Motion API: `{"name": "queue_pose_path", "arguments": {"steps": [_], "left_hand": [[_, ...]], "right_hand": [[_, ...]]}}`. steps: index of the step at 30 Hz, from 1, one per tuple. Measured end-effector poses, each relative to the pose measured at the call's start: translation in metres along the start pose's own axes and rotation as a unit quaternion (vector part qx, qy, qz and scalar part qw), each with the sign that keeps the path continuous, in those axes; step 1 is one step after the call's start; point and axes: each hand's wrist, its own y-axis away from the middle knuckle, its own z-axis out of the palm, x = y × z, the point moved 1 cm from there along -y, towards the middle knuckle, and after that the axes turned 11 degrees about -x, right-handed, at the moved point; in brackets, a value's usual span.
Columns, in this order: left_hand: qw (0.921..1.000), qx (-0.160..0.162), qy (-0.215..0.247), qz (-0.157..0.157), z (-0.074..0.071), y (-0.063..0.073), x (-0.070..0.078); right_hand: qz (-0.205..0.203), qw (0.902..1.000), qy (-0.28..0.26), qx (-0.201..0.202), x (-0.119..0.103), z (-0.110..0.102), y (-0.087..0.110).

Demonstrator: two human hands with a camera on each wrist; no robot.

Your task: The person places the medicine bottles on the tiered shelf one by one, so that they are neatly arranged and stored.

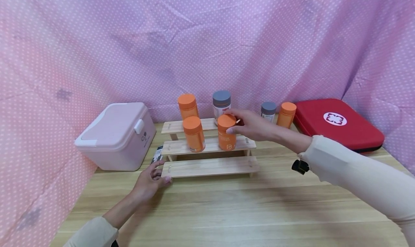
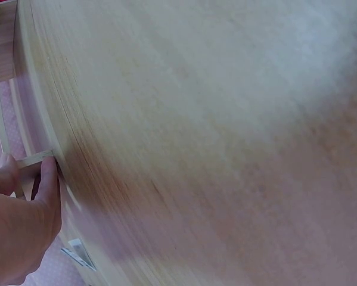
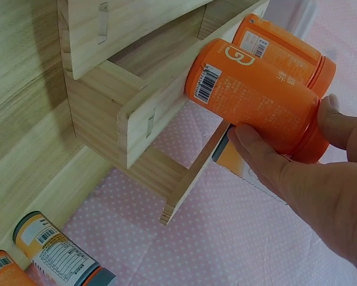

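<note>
My right hand (image 1: 254, 124) grips an orange bottle (image 1: 227, 140) near its lid, at the middle step of a three-step wooden rack (image 1: 210, 166). In the right wrist view, the thumb and fingers of the right hand (image 3: 315, 185) lie on either side of that bottle (image 3: 250, 95). Beside it on the same step stands another orange bottle (image 1: 194, 135). The top step bears an orange-lidded bottle (image 1: 187, 104) and a grey-lidded bottle (image 1: 222, 101), partly hidden. With thumb and fingers, my left hand (image 1: 147, 182) pinches the left end of the rack's lowest step, also visible in the left wrist view (image 2: 35, 159).
A pink lidded box (image 1: 116, 135) stands left of the rack. Behind my right forearm are a smaller grey-lidded bottle (image 1: 268, 108), an orange bottle (image 1: 286, 114) and a red case (image 1: 337, 124). Dotted pink cloth (image 1: 207, 41) hangs behind the wooden table (image 1: 214, 214).
</note>
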Motion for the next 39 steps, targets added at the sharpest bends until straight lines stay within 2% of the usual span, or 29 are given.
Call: {"name": "queue_pose_path", "arguments": {"steps": [10, 22, 29, 34, 39], "left_hand": [[0.9999, 0.003, -0.013, -0.004, 0.0, 0.0, -0.001], [1.0, -0.002, -0.006, -0.005, -0.002, -0.001, 0.0], [0.9998, 0.002, -0.017, -0.01, -0.003, -0.001, 0.0], [1.0, 0.001, -0.006, -0.003, -0.001, 0.001, -0.001], [1.0, -0.001, -0.003, -0.001, -0.001, 0.0, 0.0]], "right_hand": [[0.006, 1.0, -0.002, 0.003, 0.0, 0.002, -0.002], [0.01, 0.9999, -0.006, 0.004, -0.001, 0.002, -0.002], [0.011, 0.9996, -0.027, -0.002, -0.003, 0.003, 0.0], [0.01, 0.9988, -0.047, 0.002, 0.002, -0.001, 0.009], [0.028, 0.9981, -0.054, 0.011, 0.011, -0.012, 0.032]]}}
